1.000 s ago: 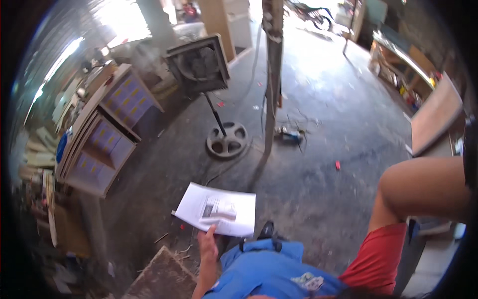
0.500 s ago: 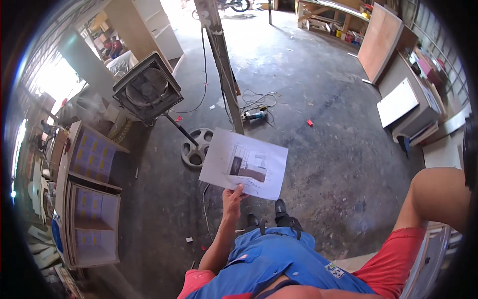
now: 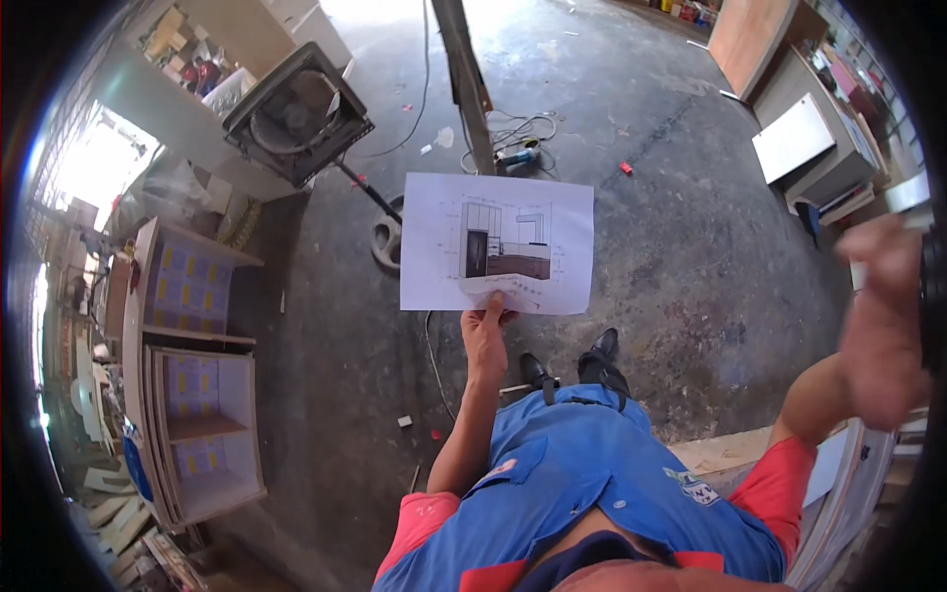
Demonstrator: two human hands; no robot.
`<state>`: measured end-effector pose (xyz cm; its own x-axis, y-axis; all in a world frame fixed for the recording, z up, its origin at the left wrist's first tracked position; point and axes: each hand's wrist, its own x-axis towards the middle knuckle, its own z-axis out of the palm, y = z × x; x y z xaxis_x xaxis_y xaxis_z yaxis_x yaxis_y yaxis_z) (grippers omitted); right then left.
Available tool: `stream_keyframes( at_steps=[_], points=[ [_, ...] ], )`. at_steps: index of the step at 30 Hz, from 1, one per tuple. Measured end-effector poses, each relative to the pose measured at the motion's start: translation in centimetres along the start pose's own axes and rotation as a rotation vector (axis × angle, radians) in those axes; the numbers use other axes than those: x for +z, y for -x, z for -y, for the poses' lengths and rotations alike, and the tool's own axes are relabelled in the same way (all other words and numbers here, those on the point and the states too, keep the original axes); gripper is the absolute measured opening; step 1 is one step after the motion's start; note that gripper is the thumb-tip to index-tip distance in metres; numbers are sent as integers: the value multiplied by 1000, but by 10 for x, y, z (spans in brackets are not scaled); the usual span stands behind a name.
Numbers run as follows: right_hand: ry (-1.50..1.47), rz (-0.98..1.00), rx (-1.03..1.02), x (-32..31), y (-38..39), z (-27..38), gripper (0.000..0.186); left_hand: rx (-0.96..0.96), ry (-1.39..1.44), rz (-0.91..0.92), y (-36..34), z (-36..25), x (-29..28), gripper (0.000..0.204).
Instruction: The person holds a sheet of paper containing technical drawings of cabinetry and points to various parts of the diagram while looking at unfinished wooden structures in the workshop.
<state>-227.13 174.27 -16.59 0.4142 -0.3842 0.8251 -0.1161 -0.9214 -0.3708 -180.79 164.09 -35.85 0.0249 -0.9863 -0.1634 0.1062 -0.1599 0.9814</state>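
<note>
My left hand (image 3: 486, 331) pinches the lower edge of a white paper sheet (image 3: 429, 242), thumb on top. Printed on the sheet is a drawing of a kitchen with cabinets, lined with dimension marks. It faces me, held out in front of my body above the floor. My right hand (image 3: 881, 259) is raised at the far right, with the elbow bent. Motion blurs it, so its fingers cannot be made out, nor whether it holds anything.
A square fan (image 3: 296, 113) on a round-based stand is at the left. Below it stands a wooden cabinet carcass (image 3: 212, 429). A metal post (image 3: 464, 74) rises beyond the paper, near an angle grinder (image 3: 518, 158) with a coiled cord. Boards and panels (image 3: 799, 138) lean at the right.
The sheet has come up, levelled out and faces me more squarely. My right hand has swung into view at the right edge. The view has tilted down.
</note>
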Motion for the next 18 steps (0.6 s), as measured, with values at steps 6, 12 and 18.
stream_keyframes(
  at_steps=[6,12,18],
  points=[
    [-395,-296,986,184,47,-41,33,35,53,-88,16,4,-22,22],
    [-191,67,1393,313,214,-89,24,5,76,-117,18,20,-32,19],
    [-50,364,1428,395,279,-56,30,-90,113,-159,16,29,-36,18]
  ],
)
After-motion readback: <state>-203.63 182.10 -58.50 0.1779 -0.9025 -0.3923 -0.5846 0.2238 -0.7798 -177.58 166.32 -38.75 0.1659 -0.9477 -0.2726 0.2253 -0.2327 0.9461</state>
